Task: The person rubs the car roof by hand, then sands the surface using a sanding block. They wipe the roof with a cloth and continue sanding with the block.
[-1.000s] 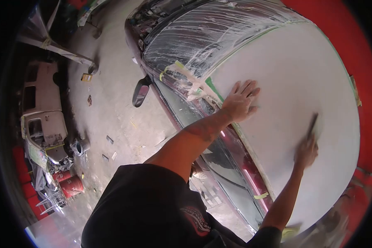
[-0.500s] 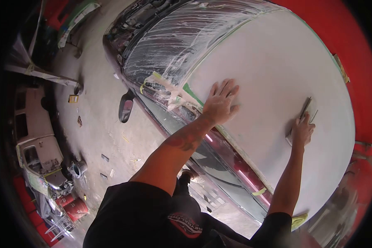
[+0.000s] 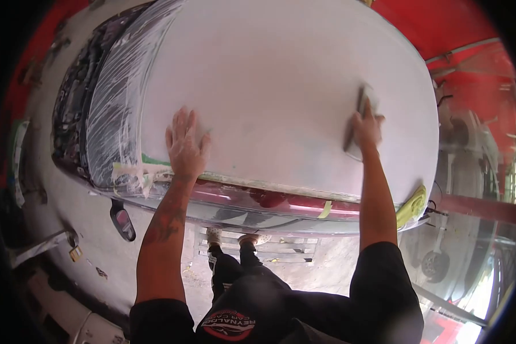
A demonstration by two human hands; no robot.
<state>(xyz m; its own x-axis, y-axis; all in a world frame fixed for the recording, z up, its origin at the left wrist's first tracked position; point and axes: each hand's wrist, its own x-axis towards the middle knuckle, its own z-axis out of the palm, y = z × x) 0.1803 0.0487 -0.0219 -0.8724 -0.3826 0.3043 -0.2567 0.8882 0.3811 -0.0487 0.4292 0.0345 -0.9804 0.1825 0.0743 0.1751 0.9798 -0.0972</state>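
Observation:
In the head view a car roof (image 3: 269,86) spreads in front of me, coated in dull pale grey. My left hand (image 3: 187,149) lies on it near the windshield-side corner, palm down with fingers stretched out. Further right, my right hand (image 3: 368,131) is wrapped round a long, narrow sanding block (image 3: 360,98) that sits against the roof. Motion blurs the block, and its underside is hidden. Green and whitish masking tape (image 3: 135,173) runs along the roof's corner near my left hand.
Dust-streaked plastic or glass covers the windshield (image 3: 117,109). A side mirror (image 3: 122,221) sticks out at left. A yellow-green cloth (image 3: 413,207) lies on the roof's rear corner. My feet stand on a slatted platform (image 3: 286,245) beside the car. A wheel (image 3: 436,266) appears at right.
My view has turned, so the car now lies more level across it. Both hands stay on the roof, and the sanding block remains in my right hand, at a different angle.

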